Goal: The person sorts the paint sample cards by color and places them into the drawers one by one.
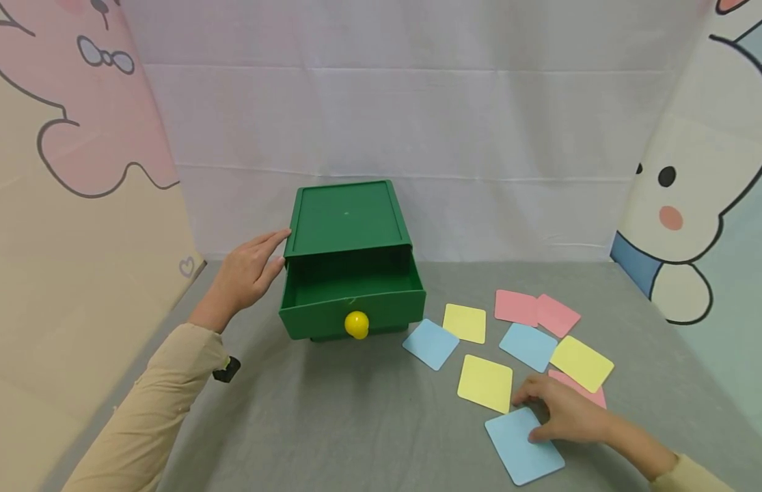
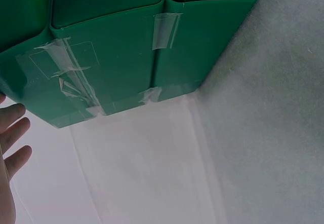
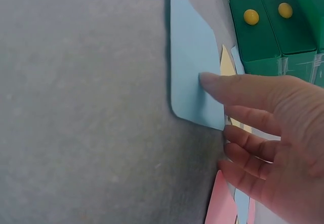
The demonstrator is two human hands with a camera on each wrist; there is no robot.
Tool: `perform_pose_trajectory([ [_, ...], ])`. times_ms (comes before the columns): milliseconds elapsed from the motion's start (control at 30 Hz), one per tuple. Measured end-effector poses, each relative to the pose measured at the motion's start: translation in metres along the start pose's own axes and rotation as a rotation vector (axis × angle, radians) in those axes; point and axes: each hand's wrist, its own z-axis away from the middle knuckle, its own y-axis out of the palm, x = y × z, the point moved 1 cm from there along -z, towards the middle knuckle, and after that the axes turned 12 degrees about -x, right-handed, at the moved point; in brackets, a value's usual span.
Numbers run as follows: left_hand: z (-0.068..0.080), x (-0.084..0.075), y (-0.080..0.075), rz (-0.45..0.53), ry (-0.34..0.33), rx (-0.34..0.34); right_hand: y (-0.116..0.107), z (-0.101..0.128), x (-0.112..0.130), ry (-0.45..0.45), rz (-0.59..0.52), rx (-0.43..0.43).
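Person's body as seen from the head view: left hand (image 1: 245,277) bare, followed behind the fingers by a long beige sleeve (image 1: 153,417) gathered at the cuff; a small black device (image 1: 227,370) projects beneath that cuff. Right hand (image 1: 565,413) bare, with a matching beige cuff (image 1: 688,476) behind the wrist.

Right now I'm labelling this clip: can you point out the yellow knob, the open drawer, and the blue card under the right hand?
yellow knob (image 1: 357,324), head view, middle of the ball.
open drawer (image 1: 381,305), head view, front panel right of the knob.
blue card (image 1: 521,451), head view, bare middle below the fingers.
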Motion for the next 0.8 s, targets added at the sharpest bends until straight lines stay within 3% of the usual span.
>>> perform_pose_trajectory([
  [233, 0.000, 0.000, 0.001, 0.005, -0.003, -0.004, -0.001, -0.005, -0.002, 0.066, -0.014, 0.090],
  [567, -0.001, -0.001, 0.000, 0.004, 0.001, -0.006, -0.005, -0.011, -0.005, 0.098, -0.174, 0.180],
  [800, 0.000, 0.000, 0.001, 0.008, -0.001, -0.004, -0.010, -0.012, -0.007, 0.100, -0.287, 0.198],
])
